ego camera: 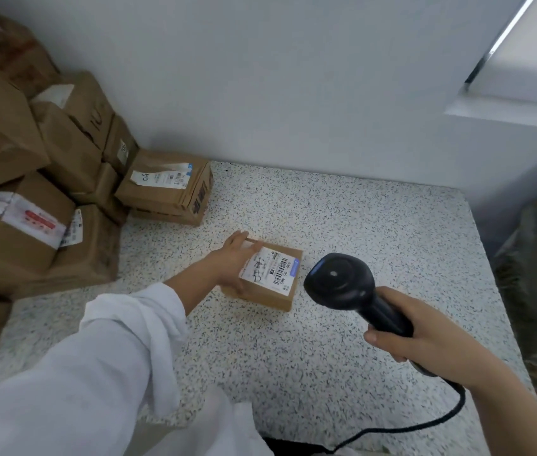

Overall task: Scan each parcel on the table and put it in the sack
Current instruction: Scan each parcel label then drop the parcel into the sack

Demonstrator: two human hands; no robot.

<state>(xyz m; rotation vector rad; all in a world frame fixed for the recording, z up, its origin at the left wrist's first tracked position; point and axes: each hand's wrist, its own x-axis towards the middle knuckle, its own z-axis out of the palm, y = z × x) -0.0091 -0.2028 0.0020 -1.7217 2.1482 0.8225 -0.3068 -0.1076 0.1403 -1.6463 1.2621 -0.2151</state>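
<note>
A small brown cardboard parcel (pixel 273 292) lies flat on the speckled table (pixel 375 232), its white barcode label facing up. My left hand (pixel 232 261) holds the parcel's left side, fingers across the far edge and thumb at the near corner. My right hand (pixel 425 340) grips the handle of a black corded barcode scanner (pixel 342 279), whose head hovers just right of the parcel. The grey-green sack (pixel 536 291) shows at the right edge, beyond the table.
Several brown cardboard parcels (pixel 40 192) are stacked at the table's left, one labelled box (pixel 168 187) nearest the wall. A white wall stands behind. The scanner's black cable (pixel 425 422) trails over the near table edge.
</note>
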